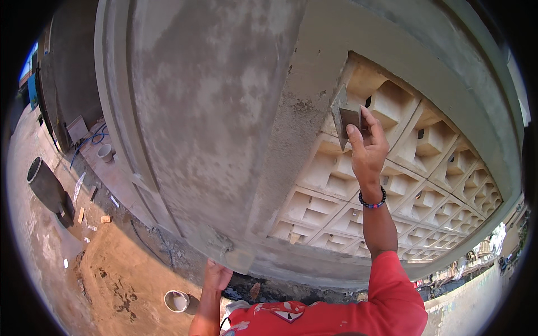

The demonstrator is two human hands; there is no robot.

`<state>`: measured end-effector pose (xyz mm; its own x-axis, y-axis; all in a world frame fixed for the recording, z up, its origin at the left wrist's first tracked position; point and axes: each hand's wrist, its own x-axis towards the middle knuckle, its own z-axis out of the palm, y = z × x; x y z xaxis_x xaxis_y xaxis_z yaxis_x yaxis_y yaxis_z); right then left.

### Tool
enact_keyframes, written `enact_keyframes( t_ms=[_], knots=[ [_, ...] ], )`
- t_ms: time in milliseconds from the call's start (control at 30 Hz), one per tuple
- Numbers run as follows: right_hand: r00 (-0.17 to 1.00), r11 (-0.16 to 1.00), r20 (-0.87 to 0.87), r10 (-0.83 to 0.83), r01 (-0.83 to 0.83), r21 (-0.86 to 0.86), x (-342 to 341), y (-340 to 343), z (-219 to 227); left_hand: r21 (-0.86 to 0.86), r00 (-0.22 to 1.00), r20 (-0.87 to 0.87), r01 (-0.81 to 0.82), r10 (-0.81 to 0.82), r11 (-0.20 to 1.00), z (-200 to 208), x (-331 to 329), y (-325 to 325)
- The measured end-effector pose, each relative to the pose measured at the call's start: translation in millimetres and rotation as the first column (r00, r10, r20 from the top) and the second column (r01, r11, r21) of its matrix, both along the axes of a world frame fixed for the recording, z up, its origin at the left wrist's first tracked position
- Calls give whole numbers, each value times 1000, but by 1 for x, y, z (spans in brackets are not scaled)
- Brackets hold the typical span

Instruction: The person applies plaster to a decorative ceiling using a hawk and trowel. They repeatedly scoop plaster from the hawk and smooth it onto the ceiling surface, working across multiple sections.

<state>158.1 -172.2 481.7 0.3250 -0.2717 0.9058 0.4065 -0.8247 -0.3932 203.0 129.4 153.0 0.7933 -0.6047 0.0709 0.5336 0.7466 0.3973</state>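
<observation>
Head view, nearest us: our red shirt (336, 319) spreads below the block lattice (412, 182). Down and left of the lattice, our left hand (217, 275) has its visible fingers closed on the edge of a flat grey board (242, 262) bearing a lump of mortar (217, 241). Our right hand (370, 145), a beaded bracelet (372, 204) at its wrist, is raised before the lattice and grips a metal trowel (343, 120) between thumb and fingers; its blade stands at the lattice's left edge, though we cannot tell whether it touches. We see a mottled grey wall (202, 112) left of the lattice. Farther off, lower left of it, a round bucket (166, 303) stands on sand (123, 257); beyond, far left of it, stands a dark drum (47, 187).
</observation>
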Motion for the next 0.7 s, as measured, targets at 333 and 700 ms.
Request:
enact_keyframes(
  t_ms=[333, 700],
  knots=[
    [867, 435, 108, -486, 348, -831, 36, 6, 53, -28, 1000, -14, 16, -16, 999, -14, -4, -10],
    [919, 507, 86, -385, 288, -812, 14, 22, 72, -73, 1000, -9, 11, -12, 997, -12, 2, -2]
  ],
)
